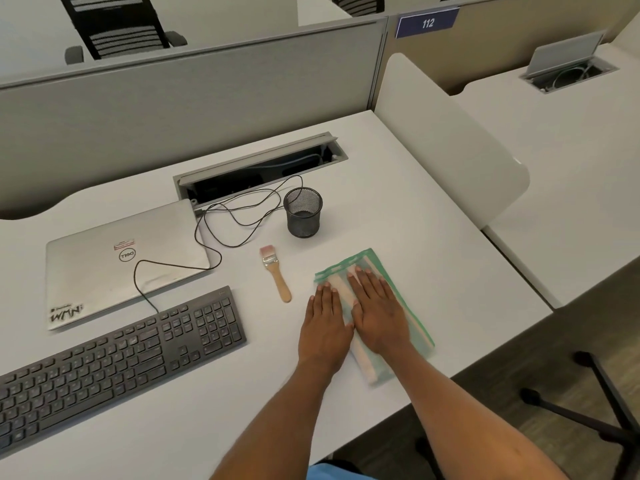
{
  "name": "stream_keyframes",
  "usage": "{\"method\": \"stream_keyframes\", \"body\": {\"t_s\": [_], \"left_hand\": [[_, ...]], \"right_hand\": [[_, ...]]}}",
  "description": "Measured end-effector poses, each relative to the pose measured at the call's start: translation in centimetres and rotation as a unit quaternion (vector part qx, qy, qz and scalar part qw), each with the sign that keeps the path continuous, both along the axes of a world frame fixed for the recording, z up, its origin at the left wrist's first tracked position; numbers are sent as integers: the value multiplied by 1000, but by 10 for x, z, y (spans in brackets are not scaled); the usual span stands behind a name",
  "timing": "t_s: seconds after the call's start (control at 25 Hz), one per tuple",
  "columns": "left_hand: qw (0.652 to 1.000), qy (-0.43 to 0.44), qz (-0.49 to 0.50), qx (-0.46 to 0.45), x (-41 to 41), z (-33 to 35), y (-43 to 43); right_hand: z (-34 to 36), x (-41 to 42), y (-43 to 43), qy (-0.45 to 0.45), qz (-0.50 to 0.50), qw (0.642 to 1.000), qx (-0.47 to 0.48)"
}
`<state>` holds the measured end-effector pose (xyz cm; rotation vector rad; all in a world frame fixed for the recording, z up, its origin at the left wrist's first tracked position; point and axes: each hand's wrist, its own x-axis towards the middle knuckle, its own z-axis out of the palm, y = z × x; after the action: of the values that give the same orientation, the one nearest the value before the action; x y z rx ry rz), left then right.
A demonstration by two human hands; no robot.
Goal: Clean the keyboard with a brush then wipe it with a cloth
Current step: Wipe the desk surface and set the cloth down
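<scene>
- The left hand (325, 320) lies flat, fingers straight and together, on the left edge of the cloth (417, 329).
- The right hand (377, 310) lies flat just beside it, touching it, fingers straight, pressing on the middle of the cloth.
- The cloth is folded, green and cream, and sits on the right part of the bench (433, 220), near its front edge.
- The brush (275, 273) lies on the bench just left of the cloth, bristles away from the person; neither hand touches it.
- The keyboard (114, 362) lies at the left, well apart from the hands.
- A shut laptop (124, 261) lies behind the keyboard, with a cable (207, 237) looped over it.
- A mesh cup (303, 211) stands upright behind the brush, in front of an open hatch (259, 168).
</scene>
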<state>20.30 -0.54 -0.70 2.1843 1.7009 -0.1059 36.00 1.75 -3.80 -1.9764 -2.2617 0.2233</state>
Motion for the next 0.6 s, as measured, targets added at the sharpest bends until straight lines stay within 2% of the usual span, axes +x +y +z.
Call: {"method": "stream_keyframes", "body": {"t_s": [0.12,0.44,0.6], "left_hand": [[1000,-18,-20,-1,-10,-5,2],[997,24,-76,15,-21,8,3],[994,36,-91,45,-42,11,0]], "right_hand": [[-1,0,-1,-2,6,1000,6],[-1,0,-7,-17,0,1000,-5],[7,-3,-5,-42,1,999,34]]}}
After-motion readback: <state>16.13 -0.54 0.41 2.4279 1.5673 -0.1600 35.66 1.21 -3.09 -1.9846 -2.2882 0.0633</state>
